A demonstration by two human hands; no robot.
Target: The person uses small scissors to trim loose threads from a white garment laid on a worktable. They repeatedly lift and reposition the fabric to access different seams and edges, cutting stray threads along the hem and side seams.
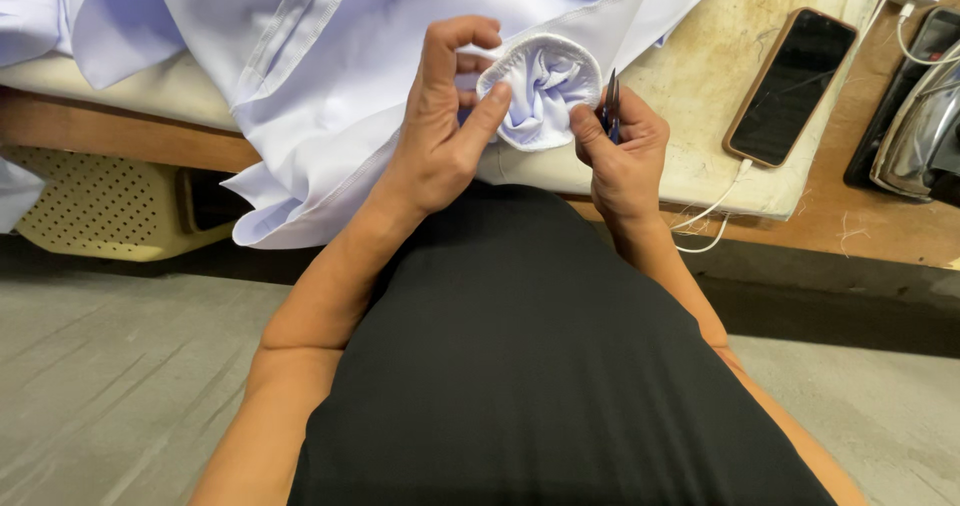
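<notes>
A pale lilac shirt [330, 56] lies spread over the padded table top and hangs off its front edge. My left hand [445, 116] pinches the rolled, bunched cuff [540, 91] of a sleeve, thumb on its white rim. My right hand [620, 151] is at the cuff's right side and grips a small pair of dark thread snips [611, 106], blades pointing up beside the cuff. Both hands sit just above my black-clothed lap.
A dark phone in a tan case [790, 86] lies on the stained cream pad [700, 76], a white cable [715, 211] plugged in. An iron [920, 136] rests at the far right. A perforated cream crate [100, 206] sits under the table, above grey floor [120, 386].
</notes>
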